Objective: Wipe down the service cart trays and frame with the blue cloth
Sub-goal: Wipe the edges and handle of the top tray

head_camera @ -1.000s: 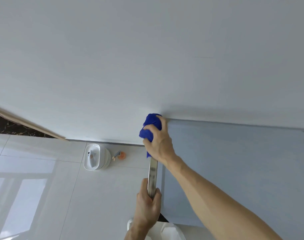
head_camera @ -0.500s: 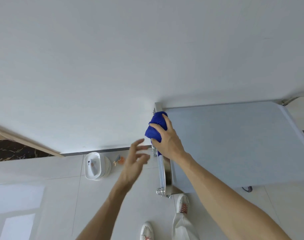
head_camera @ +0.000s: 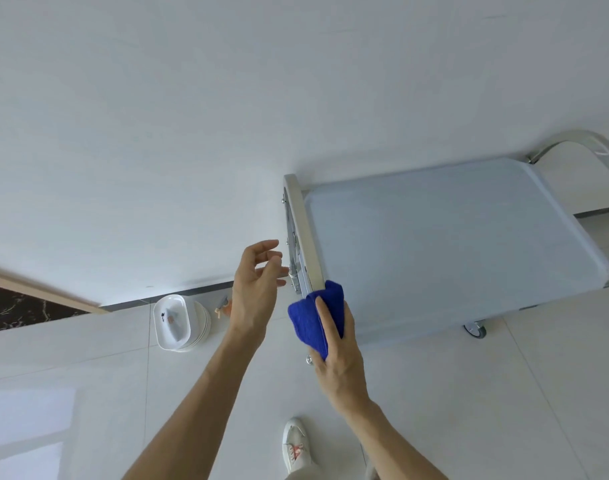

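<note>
We hold the blue cloth (head_camera: 313, 322) bunched in the right hand (head_camera: 334, 355), fingers closed over it, and press it on the near end of the metal side rail (head_camera: 304, 230) of the service cart (head_camera: 573, 147), at the corner of the top tray (head_camera: 452, 244). The left hand (head_camera: 254, 289) hangs beside the rail with its fingers loosely spread, touching nothing. For a clean pass, we judge it best to wrap the cloth around the rail so that top and outer face are both covered, and to steady the frame with the free hand, since the cart stands on casters (head_camera: 474, 330) and may roll under pressure. Bolts along the outer face of the rail could catch the cloth. On the floor, near the wall (head_camera: 157, 133), stand a stack of white dishes (head_camera: 178, 323) and a small orange object (head_camera: 225, 308), well apart from the cart; our shoe (head_camera: 296, 445) is just below the hands.
</note>
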`<state>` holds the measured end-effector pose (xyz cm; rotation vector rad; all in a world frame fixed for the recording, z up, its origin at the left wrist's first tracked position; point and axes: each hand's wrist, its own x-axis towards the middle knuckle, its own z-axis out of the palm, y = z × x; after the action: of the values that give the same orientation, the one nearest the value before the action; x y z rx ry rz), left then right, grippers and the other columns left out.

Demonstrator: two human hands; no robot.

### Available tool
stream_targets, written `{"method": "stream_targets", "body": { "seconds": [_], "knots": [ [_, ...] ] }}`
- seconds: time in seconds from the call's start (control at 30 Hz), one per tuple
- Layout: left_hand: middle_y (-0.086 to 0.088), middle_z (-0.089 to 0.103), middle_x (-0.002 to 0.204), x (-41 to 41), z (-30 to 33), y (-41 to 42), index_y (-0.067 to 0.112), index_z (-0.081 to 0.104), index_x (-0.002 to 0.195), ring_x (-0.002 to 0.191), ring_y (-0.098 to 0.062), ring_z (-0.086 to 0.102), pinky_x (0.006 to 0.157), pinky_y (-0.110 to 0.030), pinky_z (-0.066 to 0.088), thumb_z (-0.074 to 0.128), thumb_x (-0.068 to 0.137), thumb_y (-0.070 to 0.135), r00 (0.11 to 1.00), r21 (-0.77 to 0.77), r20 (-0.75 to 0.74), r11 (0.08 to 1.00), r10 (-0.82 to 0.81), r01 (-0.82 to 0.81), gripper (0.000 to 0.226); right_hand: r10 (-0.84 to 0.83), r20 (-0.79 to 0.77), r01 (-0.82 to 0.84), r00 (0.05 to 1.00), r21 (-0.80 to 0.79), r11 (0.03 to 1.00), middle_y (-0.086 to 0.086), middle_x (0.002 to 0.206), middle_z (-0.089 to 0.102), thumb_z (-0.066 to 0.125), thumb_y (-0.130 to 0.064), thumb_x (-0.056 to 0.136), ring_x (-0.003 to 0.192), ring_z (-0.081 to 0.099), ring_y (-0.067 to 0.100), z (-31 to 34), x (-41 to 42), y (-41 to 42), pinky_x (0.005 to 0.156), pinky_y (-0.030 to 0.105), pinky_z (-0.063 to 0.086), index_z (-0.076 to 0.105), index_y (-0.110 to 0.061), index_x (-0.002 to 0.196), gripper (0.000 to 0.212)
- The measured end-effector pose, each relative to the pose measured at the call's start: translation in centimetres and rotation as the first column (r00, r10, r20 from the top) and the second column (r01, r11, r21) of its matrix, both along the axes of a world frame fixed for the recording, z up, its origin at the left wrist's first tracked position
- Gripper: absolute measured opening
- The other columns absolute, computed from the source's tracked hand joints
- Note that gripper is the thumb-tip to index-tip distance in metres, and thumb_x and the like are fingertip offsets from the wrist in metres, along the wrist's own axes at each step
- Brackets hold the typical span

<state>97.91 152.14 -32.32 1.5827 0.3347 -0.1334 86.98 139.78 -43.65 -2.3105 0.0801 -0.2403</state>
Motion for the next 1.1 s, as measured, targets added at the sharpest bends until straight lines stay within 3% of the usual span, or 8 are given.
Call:
{"method": "stream_targets", "body": {
  "seconds": [0.17, 0.3, 0.5, 0.57, 0.67, 0.73, 0.97, 1.1],
  "knots": [
    [0.005, 0.062, 0.099, 0.4, -0.2, -0.5, 0.021, 0.063, 0.115, 0.083, -0.012, 0.065, 0.076, -0.030, 0.055, 0.052, 0.098, 0.008, 1.000, 0.022, -0.014, 1.000, 0.008, -0.007, 0.024, 0.080, -0.018, -0.079, 0.997, 0.025, 0.997, 0.002, 0.158, 0.020, 0.075, 0.001, 0.081, 0.133, 0.050, 0.030, -1.3, -1.2, -1.4, 0.092, 0.040, 0.059, 0.015, -0.051, 0.155, 0.108],
    [0.007, 0.061, 0.106, 3.1, 0.2, -1.6, 0.023, 0.061, 0.117, 0.089, -0.015, 0.062, 0.087, -0.038, 0.055, 0.054, 0.095, 0.013, 0.996, 0.139, 0.002, 0.987, -0.088, 0.086, 0.025, 0.109, -0.017, -0.107, 0.994, 0.070, 0.992, 0.005, 0.153, 0.024, 0.068, -0.001, 0.082, 0.131, 0.047, 0.024, 1.5, 1.6, -1.4, 0.090, 0.036, 0.059, 0.031, -0.042, 0.153, 0.090],
    [0.003, 0.060, 0.119, 5.0, 0.0, -1.8, 0.030, 0.061, 0.112, 0.105, -0.019, 0.062, 0.097, -0.044, 0.053, 0.054, 0.092, 0.019, 0.978, 0.287, 0.048, 0.941, -0.202, 0.180, 0.024, 0.083, 0.045, -0.084, 0.996, 0.026, 0.996, 0.010, 0.155, 0.021, 0.070, 0.003, 0.082, 0.136, 0.045, 0.030, -0.3, 1.6, -0.3, 0.099, 0.038, 0.056, 0.031, -0.035, 0.153, 0.089],
    [0.000, 0.059, 0.125, 4.1, -0.9, -1.6, 0.030, 0.060, 0.115, 0.098, -0.011, 0.061, 0.093, -0.035, 0.055, 0.053, 0.094, 0.019, 0.974, 0.318, 0.043, 0.927, -0.223, 0.198, 0.024, 0.096, 0.029, -0.095, 0.995, -0.052, 0.994, 0.010, 0.159, 0.016, 0.067, 0.012, 0.078, 0.134, 0.047, 0.035, -2.5, -0.9, -0.4, 0.096, 0.037, 0.056, 0.027, -0.040, 0.152, 0.099],
    [0.002, 0.053, 0.131, 2.2, -2.4, -1.5, 0.026, 0.057, 0.125, 0.090, 0.001, 0.057, 0.066, -0.007, 0.048, 0.054, 0.097, 0.020, 0.955, 0.392, 0.017, 0.881, -0.297, 0.267, 0.029, 0.115, -0.032, -0.119, 0.993, -0.126, 0.985, 0.009, 0.159, 0.018, 0.065, 0.020, 0.070, 0.125, 0.053, 0.037, -4.4, -3.0, -1.1, 0.084, 0.038, 0.060, 0.032, -0.042, 0.149, 0.106],
    [0.002, 0.051, 0.132, 0.6, -3.3, -1.7, 0.025, 0.052, 0.132, 0.091, 0.005, 0.057, 0.059, -0.002, 0.043, 0.056, 0.097, 0.021, 0.942, 0.418, 0.005, 0.856, -0.336, 0.303, 0.036, 0.131, -0.052, -0.137, 0.990, -0.141, 0.980, 0.009, 0.159, 0.020, 0.062, 0.020, 0.072, 0.127, 0.052, 0.036, -4.6, -3.4, -1.6, 0.084, 0.039, 0.060, 0.035, -0.042, 0.149, 0.102],
    [0.009, 0.058, 0.122, -4.9, -6.9, -3.5, 0.027, 0.040, 0.143, 0.098, -0.003, 0.063, 0.071, -0.005, 0.047, 0.057, 0.100, 0.031, 0.959, 0.259, 0.027, 0.929, -0.280, 0.264, 0.047, 0.250, -0.096, -0.256, 0.964, -0.059, 0.965, -0.008, 0.158, 0.024, 0.052, 0.013, 0.073, 0.138, 0.038, 0.018, -6.7, -8.4, -6.4, 0.105, 0.037, 0.048, 0.038, -0.044, 0.147, 0.095],
    [0.021, 0.068, 0.085, -7.3, -9.6, -5.2, 0.011, 0.060, 0.114, 0.078, 0.002, 0.062, 0.068, -0.008, 0.045, 0.044, 0.106, 0.033, 0.979, 0.127, 0.101, 0.978, -0.179, 0.166, 0.028, 0.179, -0.047, -0.176, 0.983, 0.057, 0.983, -0.008, 0.157, 0.029, 0.058, 0.007, 0.081, 0.143, 0.035, 0.016, -9.7, -9.8, -9.3, 0.105, 0.041, 0.049, 0.041, -0.042, 0.147, 0.084]
  ]
}}
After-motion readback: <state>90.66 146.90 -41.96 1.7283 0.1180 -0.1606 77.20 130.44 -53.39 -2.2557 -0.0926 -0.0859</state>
